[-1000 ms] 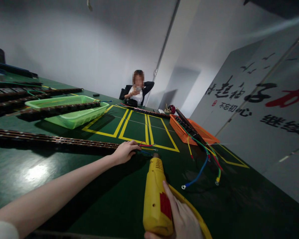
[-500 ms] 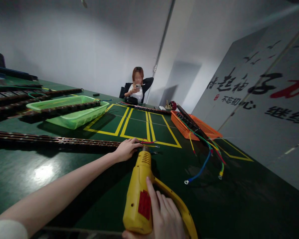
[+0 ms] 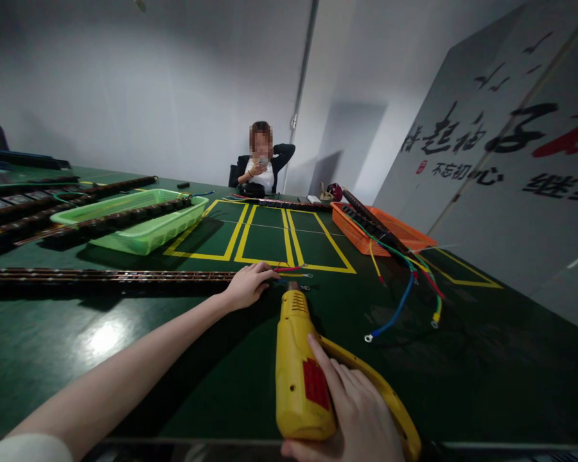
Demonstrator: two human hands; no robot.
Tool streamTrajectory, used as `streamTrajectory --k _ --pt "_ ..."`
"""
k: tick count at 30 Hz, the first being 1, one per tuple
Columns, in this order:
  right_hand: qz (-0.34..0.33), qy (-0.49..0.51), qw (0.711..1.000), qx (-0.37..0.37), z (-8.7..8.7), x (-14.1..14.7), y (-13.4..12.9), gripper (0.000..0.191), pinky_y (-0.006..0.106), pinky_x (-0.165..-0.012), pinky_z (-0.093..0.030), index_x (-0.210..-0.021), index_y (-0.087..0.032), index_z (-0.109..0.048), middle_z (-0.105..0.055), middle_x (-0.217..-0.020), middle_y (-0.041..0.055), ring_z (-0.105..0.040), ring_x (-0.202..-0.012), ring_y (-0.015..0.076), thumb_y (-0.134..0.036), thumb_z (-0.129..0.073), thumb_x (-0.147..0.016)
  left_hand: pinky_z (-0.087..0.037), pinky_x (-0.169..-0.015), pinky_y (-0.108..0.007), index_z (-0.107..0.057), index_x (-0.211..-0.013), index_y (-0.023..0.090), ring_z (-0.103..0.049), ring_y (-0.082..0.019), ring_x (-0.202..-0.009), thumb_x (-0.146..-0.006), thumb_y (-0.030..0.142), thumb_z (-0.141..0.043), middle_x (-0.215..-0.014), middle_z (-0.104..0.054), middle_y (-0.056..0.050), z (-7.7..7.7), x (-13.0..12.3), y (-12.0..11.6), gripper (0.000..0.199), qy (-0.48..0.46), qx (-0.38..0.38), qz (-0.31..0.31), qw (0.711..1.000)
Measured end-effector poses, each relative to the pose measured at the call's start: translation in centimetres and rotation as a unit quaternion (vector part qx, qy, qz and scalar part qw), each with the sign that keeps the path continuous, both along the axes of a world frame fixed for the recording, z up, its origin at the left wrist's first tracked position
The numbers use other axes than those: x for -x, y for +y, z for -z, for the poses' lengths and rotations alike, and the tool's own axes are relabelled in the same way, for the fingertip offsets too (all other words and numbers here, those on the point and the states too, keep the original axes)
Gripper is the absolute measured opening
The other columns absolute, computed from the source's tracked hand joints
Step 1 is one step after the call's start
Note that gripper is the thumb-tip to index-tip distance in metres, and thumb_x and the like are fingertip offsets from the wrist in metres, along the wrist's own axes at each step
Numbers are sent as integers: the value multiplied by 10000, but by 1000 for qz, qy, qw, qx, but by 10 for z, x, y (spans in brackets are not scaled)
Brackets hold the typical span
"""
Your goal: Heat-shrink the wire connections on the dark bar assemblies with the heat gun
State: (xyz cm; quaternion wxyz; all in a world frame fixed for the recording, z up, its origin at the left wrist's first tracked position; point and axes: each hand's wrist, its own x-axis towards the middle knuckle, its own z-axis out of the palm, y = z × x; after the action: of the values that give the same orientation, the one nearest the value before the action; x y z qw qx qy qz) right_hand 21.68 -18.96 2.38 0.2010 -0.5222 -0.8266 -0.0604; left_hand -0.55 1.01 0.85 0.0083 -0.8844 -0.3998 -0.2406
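Note:
My right hand (image 3: 359,410) is wrapped round the handle of a yellow heat gun (image 3: 301,359) with a red label, index finger along its side. The gun's metal nozzle points away from me, towards the coloured wires (image 3: 293,269) just beyond it. These red, yellow and blue wires end in metal ring terminals. Closed fingers of my left hand (image 3: 250,284) hold the wires where they leave a long dark bar with copper-coloured strips (image 3: 125,276). The fingertips are partly hidden, and the bar lies on the green table (image 3: 212,385).
A green basket (image 3: 149,240) at left has another dark bar across it. An orange basket (image 3: 349,234) at right carries a bar whose ring-ended wires (image 3: 399,308) hang over the table. More bars (image 3: 24,218) lie far left. Across the table sits a person (image 3: 262,163) holding a phone.
The heat gun and my right hand have moved right, the nozzle now closer to the blue wire's terminal. My left hand stays on the wires. The view has shifted slightly.

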Motion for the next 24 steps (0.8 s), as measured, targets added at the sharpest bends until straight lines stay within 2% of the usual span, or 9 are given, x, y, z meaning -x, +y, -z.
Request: streamTrajectory --k 3,5,9,14,18,24 --pt "12 5 1000 -2 4 -12 0 1152 368 -784 -478 -1452 -220 -125 -568 -1250 90 -613 -922 254 -766 -599 -555 -458 -865 -380 -524 -1170 268 -543 -225 -1022 -846 171 -451 -1177 -520 -56 3 1 -2 346 5 -27 0 1000" --pt "37 18 999 4 7 -18 -1 1147 377 -803 -469 -1449 -241 -135 -540 -1288 79 -602 -946 254 -737 -635 -544 -455 -862 -378 -513 -1178 265 -542 -225 -1025 -844 174 -447 -1185 -516 -58 4 0 -4 352 10 -43 -7 999" --pt "79 40 996 9 10 -22 -4 1115 401 -840 -445 -1443 -237 -167 -578 -1220 82 -586 -978 260 -699 -658 -555 -457 -846 -364 -515 -1167 256 -551 -214 -1002 -871 233 -435 -1186 -517 -57 5 -2 -6 307 11 -57 -14 998" --pt "77 37 996 -6 10 -23 -4 1083 402 -835 -444 -1434 -220 -198 -583 -1211 89 -591 -966 265 -693 -645 -568 -460 -844 -344 -554 -1133 253 -558 -193 -1018 -931 268 -342 -1191 -530 -50 6 -3 -6 293 -17 -64 -11 998" --pt "68 24 997 -14 10 -23 -4 1094 394 -801 -455 -1434 -200 -208 -593 -1192 100 -601 -934 265 -707 -635 -563 -472 -854 -353 -581 -1120 250 -577 -187 -986 -920 259 -376 -1217 -520 -56 7 -3 -7 287 -44 -64 -6 997" --pt "88 43 995 -7 9 -17 -6 1102 425 -820 -437 -1429 -213 -220 -612 -1142 103 -592 -930 288 -686 -664 -538 -490 -844 -342 -593 -1097 248 -596 -175 -954 -905 257 -401 -1195 -539 -48 6 -3 -8 272 -58 -64 0 996"
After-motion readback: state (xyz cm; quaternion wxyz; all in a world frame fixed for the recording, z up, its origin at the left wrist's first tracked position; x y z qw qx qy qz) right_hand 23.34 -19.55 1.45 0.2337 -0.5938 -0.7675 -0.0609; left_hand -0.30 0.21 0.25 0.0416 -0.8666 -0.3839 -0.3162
